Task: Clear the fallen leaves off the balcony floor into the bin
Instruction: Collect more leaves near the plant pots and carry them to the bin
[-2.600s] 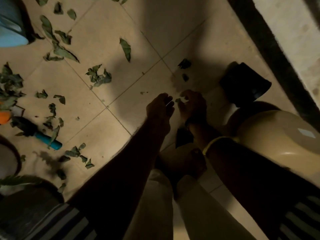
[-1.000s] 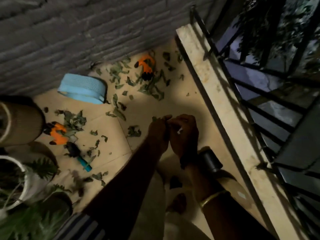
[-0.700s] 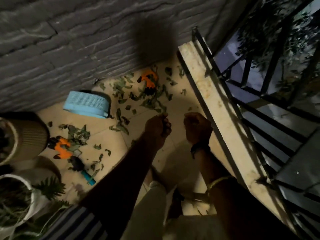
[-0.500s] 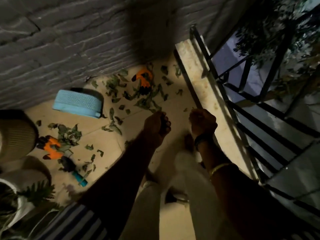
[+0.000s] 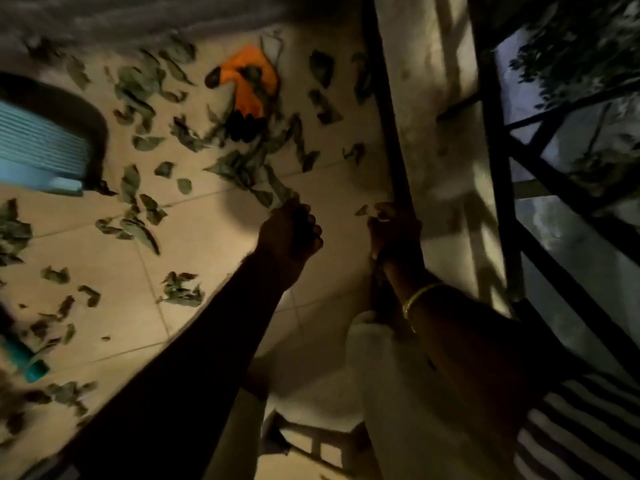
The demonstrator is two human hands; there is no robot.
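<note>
Green fallen leaves [image 5: 239, 168] lie scattered over the tan tiled balcony floor [image 5: 207, 244], thickest near the far wall. My left hand [image 5: 289, 233] hovers above the tiles with its fingers curled around dark leaf bits, just short of a long leaf [image 5: 277, 192]. To its right, by the ledge, my right hand [image 5: 394, 230] is curled too, and a small leaf [image 5: 362, 211] sticks out at its fingertips. The view is dim and blurred by motion.
An orange and black glove [image 5: 252, 81] lies among the leaves at the back. A blue ribbed basket [image 5: 38, 147] sits at the left edge, with a teal-handled tool [image 5: 31, 363] below it. A pale ledge [image 5: 433, 116] and black railing [image 5: 498, 140] bound the right side.
The view has dropped and moved closer to the far leaf pile. Both hands stayed curled and have moved forward toward the leaves near the glove.
</note>
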